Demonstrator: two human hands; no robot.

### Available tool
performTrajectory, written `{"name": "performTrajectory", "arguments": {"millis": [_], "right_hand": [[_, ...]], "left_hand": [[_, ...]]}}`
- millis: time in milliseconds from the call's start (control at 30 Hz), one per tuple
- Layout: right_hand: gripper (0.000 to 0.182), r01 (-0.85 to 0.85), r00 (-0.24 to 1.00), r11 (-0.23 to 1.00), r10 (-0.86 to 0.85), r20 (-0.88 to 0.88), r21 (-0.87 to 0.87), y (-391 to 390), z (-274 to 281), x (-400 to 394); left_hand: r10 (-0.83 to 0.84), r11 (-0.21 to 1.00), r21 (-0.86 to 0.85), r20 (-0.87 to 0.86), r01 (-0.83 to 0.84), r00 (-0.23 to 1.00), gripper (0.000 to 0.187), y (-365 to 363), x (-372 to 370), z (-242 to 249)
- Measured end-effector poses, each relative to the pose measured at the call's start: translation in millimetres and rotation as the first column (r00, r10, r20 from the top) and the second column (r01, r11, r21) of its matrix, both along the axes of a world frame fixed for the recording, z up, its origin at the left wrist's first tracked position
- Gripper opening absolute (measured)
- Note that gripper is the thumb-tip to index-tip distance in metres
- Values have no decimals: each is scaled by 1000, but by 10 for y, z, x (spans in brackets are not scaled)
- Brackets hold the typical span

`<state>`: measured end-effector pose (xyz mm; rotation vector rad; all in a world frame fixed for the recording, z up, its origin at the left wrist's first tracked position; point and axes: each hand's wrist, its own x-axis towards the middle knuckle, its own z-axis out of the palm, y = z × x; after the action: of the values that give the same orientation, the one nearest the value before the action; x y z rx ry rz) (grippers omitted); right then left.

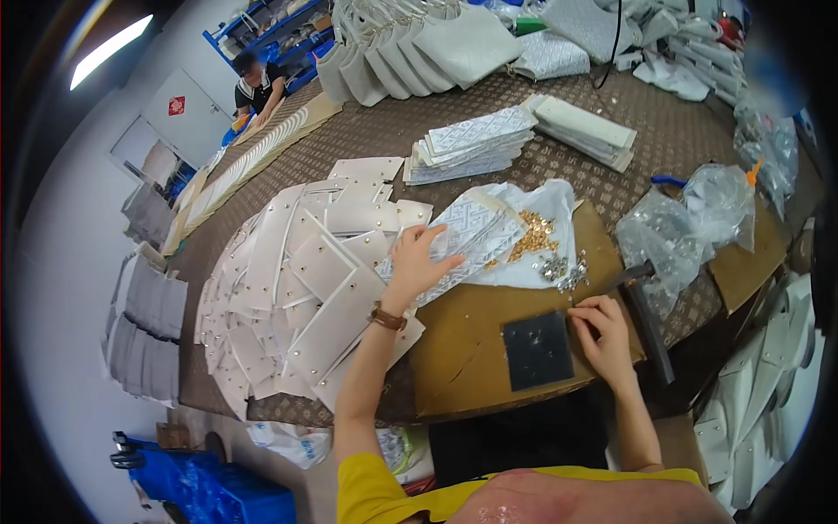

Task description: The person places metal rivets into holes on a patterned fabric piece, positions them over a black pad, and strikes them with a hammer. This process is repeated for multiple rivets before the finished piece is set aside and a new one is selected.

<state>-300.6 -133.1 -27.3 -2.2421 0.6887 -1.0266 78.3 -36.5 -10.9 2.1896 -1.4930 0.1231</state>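
Note:
My left hand point(416, 264), with a brown band on its wrist, has its thumb and fingers apart. It lies over the edge of a patterned white strip point(471, 231), beside a big spread of pale flat pieces point(323, 271) with gold studs. My right hand point(604, 336) is closed in a pinch at the right of a dark square pad point(537, 349); what its fingertips hold is too small to make out. Small gold metal parts point(534, 234) and silver ones point(567, 271) lie on a white plastic sheet point(559, 196) beyond the pad.
Stacked patterned pieces point(471, 144) and pale strips point(583, 131) lie farther back. Clear plastic bags point(672, 227) and a dark metal bar point(648, 332) are at the right. Pale bags point(419, 52) stand at the far edge. Another person point(257, 87) works at the far left.

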Motion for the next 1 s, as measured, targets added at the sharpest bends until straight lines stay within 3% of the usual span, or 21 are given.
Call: {"name": "performTrajectory", "arguments": {"millis": [133,233,333,367,400,467,500,567,600,633,733,767,867,933,1000], "right_hand": [[13,-28,999,999,29,15,-31,-40,-1,-19],[12,-32,999,999,33,26,-19,-76,50,-20],[12,-12,1000,1000,12,13,-1,-22,13,-10],[12,-9,1000,1000,9,14,-8,-27,16,-9],[12,-6,1000,1000,6,13,-15,-32,24,-7],[12,-8,1000,1000,8,4,-10,-13,34,-3],[12,-4,1000,1000,4,-7,14,-4,45,-1],[13,4,1000,999,-2,-29,50,-4,64,2],[13,0,1000,999,1,-30,45,-15,63,3],[13,-3,1000,1000,4,-27,21,-27,56,8],[13,-2,999,1000,2,-34,-17,-2,62,24],[13,3,999,999,-5,-51,-35,-5,128,47],[14,14,997,998,-19,-74,-64,-131,287,250],[13,20,993,961,-51,-103,-276,-332,299,415],[13,8,987,957,-54,-150,-289,-538,159,533]], "left_hand": [[6,986,-168,-32,-11,999,56,-154,116,-149],[-19,985,-170,-26,15,999,48,-97,133,-85],[-3,932,-360,-101,-34,995,35,-62,19,101],[-6,935,-352,-95,-28,995,35,-52,-13,179],[-120,881,-473,-252,-14,960,29,-39,-46,256],[-374,730,-678,-495,-80,784,22,36,-133,365],[-368,736,-672,-503,-86,782,22,106,-201,400],[-573,737,-645,-755,-201,319,27,284,-369,436],[-630,745,-619,-776,-248,42,30,340,-418,419],[-634,742,-623,-772,-249,44,30,368,-427,349],[-519,852,-442,-780,-280,-349,52,410,-469,132],[-513,856,-431,-781,-286,-357,52,421,-514,87],[-544,839,-406,-632,-363,-552,73,381,-811,528],[-563,825,-449,-615,-342,-552,77,397,-799,490],[-609,784,-539,-573,-309,-548,87,422,-780,414]]}}
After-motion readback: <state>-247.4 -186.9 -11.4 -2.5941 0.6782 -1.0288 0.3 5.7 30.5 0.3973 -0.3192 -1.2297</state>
